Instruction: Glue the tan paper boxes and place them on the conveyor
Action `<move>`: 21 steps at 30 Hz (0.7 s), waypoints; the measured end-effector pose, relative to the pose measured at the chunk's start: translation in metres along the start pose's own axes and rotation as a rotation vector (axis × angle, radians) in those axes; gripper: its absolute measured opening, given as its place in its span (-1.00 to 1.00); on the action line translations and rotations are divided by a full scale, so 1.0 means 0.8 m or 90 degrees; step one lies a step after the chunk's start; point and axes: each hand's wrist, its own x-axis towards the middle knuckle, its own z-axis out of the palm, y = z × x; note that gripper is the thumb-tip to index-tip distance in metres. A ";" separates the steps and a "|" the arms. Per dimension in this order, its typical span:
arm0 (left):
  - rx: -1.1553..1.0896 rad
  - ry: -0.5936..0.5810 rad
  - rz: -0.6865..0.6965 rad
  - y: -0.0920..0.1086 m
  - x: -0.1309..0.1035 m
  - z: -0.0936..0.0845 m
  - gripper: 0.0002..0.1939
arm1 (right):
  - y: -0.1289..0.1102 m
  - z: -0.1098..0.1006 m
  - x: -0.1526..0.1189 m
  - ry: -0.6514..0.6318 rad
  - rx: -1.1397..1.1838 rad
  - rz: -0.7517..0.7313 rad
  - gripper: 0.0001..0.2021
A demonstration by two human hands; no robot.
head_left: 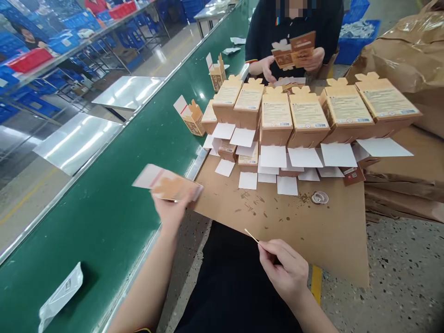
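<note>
My left hand (pixel 170 210) is closed around a small carton (pixel 176 185) with a white flap, over the near edge of the green conveyor belt; carton and fingers are smeared by motion. In my right hand (pixel 286 268) a cotton swab (pixel 251 235) is pinched, its white tip pointing up and left above the cardboard's front edge. A small clear plastic cup (pixel 319 198) sits on the cardboard sheet (pixel 222 199), among brown specks and smears. Beyond it, several tan cartons (pixel 276 111) stand in stacked rows, their white flaps (pixel 273 156) sticking out toward me.
The green belt (pixel 114 199) runs along the left, carrying two open cartons (pixel 194 118) and a white plastic packet (pixel 62 293). Across the cardboard, a co-worker (pixel 294 37) holds flat brown carton pieces (pixel 293 52). Large brown paper-wrapped bundles (pixel 409 60) stand at the right.
</note>
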 end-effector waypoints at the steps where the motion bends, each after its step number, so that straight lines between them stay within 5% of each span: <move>1: -0.022 0.045 0.008 -0.004 0.025 -0.011 -0.04 | -0.001 -0.003 0.002 0.005 0.001 0.000 -0.73; 4: -0.009 0.123 0.000 -0.023 0.086 -0.034 0.01 | -0.003 -0.006 0.006 0.016 0.009 0.001 -0.73; 7: 0.071 0.096 -0.025 -0.043 0.115 -0.042 -0.02 | 0.002 -0.006 0.008 0.023 0.015 0.005 -0.73; 13: 0.185 0.038 -0.041 -0.065 0.129 -0.038 -0.01 | 0.009 0.000 0.011 0.039 0.004 -0.002 -0.73; 21: 0.172 0.027 -0.053 -0.043 0.135 -0.030 0.08 | 0.004 -0.021 0.026 0.047 0.009 -0.013 -0.74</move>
